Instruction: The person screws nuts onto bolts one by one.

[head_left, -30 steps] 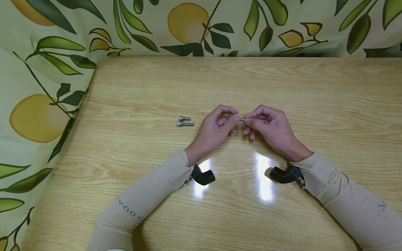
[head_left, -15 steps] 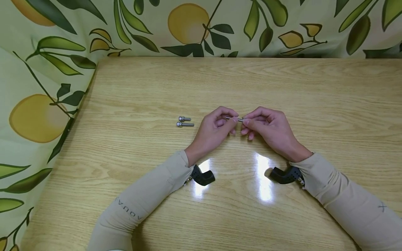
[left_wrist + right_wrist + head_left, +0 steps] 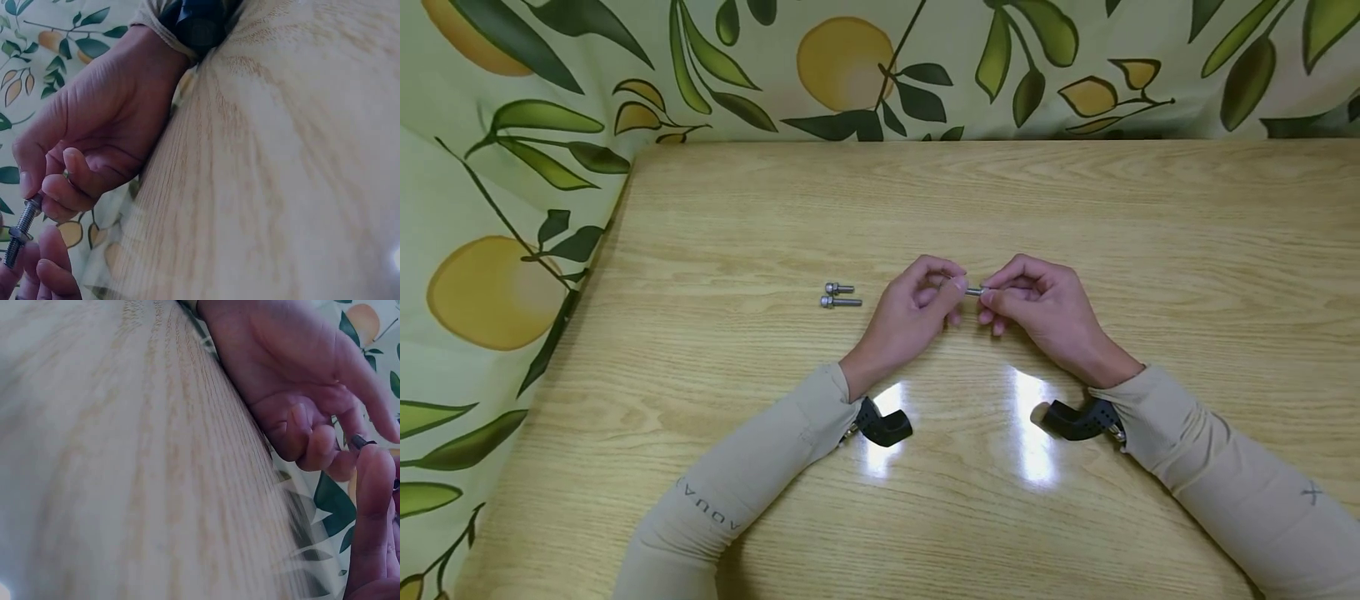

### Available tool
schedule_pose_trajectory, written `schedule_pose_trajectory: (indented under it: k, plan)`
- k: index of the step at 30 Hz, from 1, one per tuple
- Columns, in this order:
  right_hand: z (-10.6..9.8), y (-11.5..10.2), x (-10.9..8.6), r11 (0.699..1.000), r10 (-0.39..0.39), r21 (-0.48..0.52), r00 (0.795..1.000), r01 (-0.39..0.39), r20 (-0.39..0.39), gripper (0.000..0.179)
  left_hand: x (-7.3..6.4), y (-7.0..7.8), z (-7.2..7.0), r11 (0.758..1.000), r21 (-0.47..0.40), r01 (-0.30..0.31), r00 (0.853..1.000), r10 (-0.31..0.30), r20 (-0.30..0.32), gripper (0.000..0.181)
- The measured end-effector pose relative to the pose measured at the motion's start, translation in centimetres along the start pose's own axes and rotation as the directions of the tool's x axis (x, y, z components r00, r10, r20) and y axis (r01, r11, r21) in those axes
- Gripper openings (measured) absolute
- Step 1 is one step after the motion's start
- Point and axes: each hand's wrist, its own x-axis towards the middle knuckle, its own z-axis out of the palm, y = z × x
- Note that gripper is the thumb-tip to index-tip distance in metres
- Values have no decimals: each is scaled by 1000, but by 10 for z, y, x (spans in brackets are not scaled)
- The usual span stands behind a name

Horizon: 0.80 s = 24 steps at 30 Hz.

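Note:
A silver bolt (image 3: pixel 973 291) with a nut (image 3: pixel 20 234) partway along its thread is held between both hands above the table. My right hand (image 3: pixel 1048 308) pinches the bolt's head end, seen also in the left wrist view, where the head touches its thumb and fingertip. From the other side, my left hand (image 3: pixel 913 304) has thumb and fingertips around the nut and thread. They hide part of the bolt in the head view. A dark bolt end (image 3: pixel 361 442) shows between fingers in the right wrist view. Left of my left hand, two bolts with nuts, a shorter one (image 3: pixel 842 288) and a longer one (image 3: pixel 847 302), lie side by side.
The wood-grain table (image 3: pixel 880 192) runs under both forearms, with bright light reflections near the middle. A fabric curtain (image 3: pixel 730 67) printed with fruit and leaves hangs along the back and left edges. Black wrist mounts (image 3: pixel 883 423) hang below both cuffs.
My left thumb and fingertips shift slightly on the bolt, moving a little away from the right hand. The right hand keeps its pinch. The head view tilts a touch; the two lying bolts stay put.

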Motion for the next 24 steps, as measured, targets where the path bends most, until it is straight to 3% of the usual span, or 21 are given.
schedule_pose_trajectory:
  k: [4, 11, 18, 24]
  plan:
    - [1, -2, 2, 1000, -6, -10, 1000, 6, 10, 10, 0, 1, -1, 1000, 29, -5, 1000, 5, -15, 19]
    - [1, -1, 0, 1000, 5, -16, 1000, -5, -7, 11, -2, 2, -1, 999, -34, 6, 1000, -6, 7, 24]
    - [2, 2, -2, 1000, 1, -21, 1000, -1, -17, 8, -2, 0, -1, 999, 33, 22, 1000, -22, 6, 17]
    - [2, 2, -2, 1000, -8, -7, 1000, 7, -11, 8, -3, 0, -1, 1000, -20, -10, 1000, 11, 13, 23]
